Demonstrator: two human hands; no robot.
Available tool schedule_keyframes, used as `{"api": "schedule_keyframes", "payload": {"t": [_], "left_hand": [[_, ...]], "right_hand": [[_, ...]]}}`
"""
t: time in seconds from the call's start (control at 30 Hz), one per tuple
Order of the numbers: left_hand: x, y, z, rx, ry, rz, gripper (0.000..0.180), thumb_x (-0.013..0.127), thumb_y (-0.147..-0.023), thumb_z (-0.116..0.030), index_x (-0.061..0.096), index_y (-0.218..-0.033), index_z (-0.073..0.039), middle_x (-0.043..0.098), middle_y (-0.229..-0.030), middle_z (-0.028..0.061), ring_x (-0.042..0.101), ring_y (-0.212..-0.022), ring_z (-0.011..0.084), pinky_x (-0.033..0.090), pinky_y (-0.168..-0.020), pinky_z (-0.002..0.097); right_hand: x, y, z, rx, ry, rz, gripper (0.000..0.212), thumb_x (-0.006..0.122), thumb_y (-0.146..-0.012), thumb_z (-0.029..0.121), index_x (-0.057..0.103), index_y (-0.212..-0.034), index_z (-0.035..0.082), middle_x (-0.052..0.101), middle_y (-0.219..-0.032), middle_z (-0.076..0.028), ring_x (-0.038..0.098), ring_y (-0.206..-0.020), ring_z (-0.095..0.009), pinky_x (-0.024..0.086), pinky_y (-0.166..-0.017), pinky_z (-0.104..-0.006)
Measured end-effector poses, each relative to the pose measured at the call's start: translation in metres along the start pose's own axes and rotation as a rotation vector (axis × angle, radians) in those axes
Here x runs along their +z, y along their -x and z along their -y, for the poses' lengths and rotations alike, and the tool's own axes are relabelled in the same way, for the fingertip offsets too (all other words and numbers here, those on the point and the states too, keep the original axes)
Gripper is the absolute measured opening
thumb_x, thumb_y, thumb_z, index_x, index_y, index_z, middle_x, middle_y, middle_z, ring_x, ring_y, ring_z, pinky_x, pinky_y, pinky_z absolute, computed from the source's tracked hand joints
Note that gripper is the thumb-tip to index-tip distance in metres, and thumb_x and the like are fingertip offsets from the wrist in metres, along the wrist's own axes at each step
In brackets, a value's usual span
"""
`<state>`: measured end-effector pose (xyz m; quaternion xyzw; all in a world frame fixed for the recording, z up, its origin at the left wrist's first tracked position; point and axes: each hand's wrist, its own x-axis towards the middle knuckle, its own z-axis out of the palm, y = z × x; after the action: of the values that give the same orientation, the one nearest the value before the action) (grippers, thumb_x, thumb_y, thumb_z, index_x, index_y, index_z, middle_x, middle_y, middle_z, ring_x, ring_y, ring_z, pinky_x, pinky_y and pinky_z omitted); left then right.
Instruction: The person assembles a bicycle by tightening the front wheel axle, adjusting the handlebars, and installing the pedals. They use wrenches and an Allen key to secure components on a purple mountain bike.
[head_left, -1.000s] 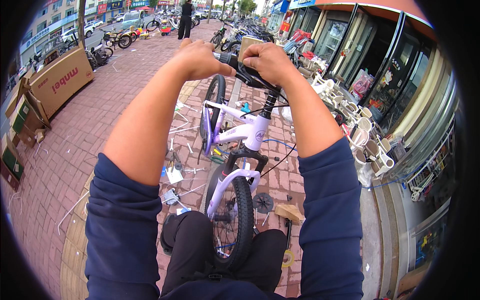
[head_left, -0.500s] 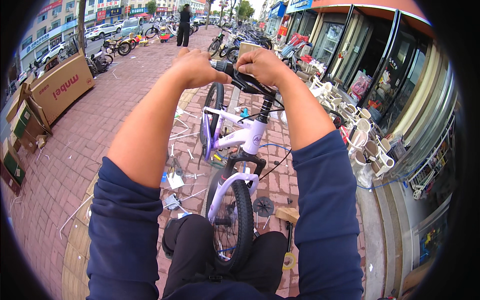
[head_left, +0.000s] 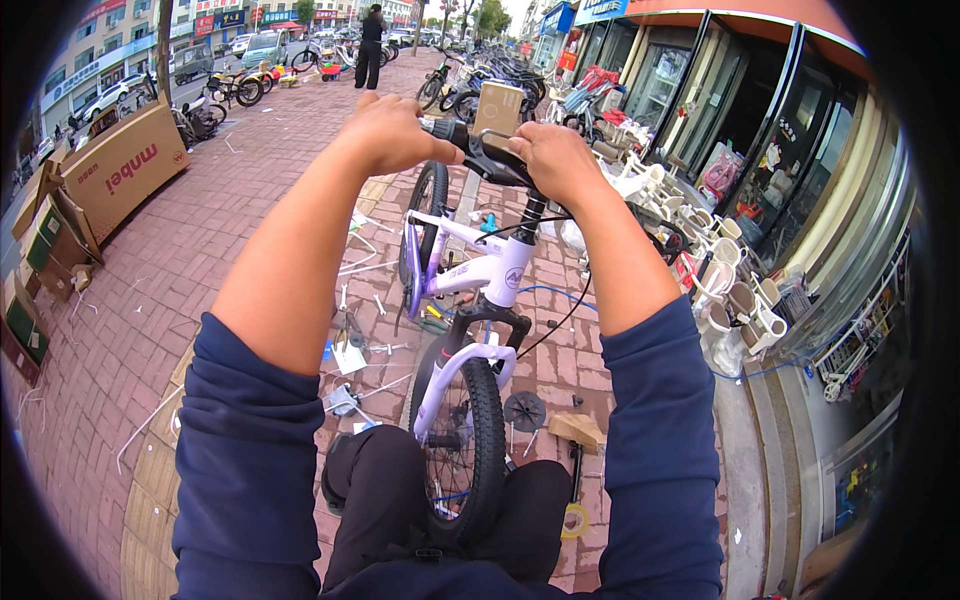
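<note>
A white and purple bicycle [head_left: 490, 268] stands in front of me, its front wheel [head_left: 484, 440] between my knees. At the top, my left hand [head_left: 392, 135] is wrapped round the left end of the black handlebar [head_left: 492, 165], beside a grey and black grip [head_left: 444, 130]. My right hand [head_left: 558, 160] is closed on the handlebar's black parts, right of a dark loop-shaped piece; its fingertips partly hide what they pinch. Black cables curve down from the bar past the frame.
Tools and scraps [head_left: 350, 340] lie on the brick paving left of the bicycle. To the right are a black disc [head_left: 525, 410], a wooden block [head_left: 577, 430] and a tape roll [head_left: 575, 521]. White and brown child seats [head_left: 730, 260] line the shopfront. A large carton [head_left: 125, 180] stands left. A person [head_left: 369, 48] stands far off.
My right hand has shifted right and slightly down along the handlebar, uncovering the dark loop-shaped piece and a tan box behind it. My left hand stays in place.
</note>
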<state>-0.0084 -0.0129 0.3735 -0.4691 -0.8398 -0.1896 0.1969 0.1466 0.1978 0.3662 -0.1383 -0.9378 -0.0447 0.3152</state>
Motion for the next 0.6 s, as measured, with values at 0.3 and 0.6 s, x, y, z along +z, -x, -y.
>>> {"api": "schedule_keyframes", "payload": {"t": [0.3, 0.6], "left_hand": [[-0.006, -0.001, -0.002, -0.02, 0.028, 0.078, 0.099, 0.076, -0.073, -0.075, 0.068, -0.133, 0.003, 0.063, -0.14, 0.0237, 0.048, -0.136, 0.0435, 0.035, -0.118, 0.0463], [0.001, 0.0, -0.002, -0.054, 0.029, 0.058, 0.094, 0.076, -0.072, -0.073, 0.07, -0.129, 0.002, 0.065, -0.135, 0.024, 0.047, -0.134, 0.0432, 0.036, -0.117, 0.0469]], "right_hand": [[-0.021, 0.037, 0.013, 0.017, 0.107, -0.003, 0.027, 0.062, -0.103, 0.027, 0.069, -0.096, 0.003, 0.073, -0.095, -0.024, 0.069, -0.094, -0.046, 0.053, -0.082, -0.055], [-0.04, 0.059, 0.11, 0.095, -0.012, -0.074, 0.021, 0.062, -0.087, 0.003, 0.062, -0.106, -0.004, 0.072, -0.087, -0.033, 0.074, -0.09, -0.05, 0.058, -0.084, -0.0564]]}}
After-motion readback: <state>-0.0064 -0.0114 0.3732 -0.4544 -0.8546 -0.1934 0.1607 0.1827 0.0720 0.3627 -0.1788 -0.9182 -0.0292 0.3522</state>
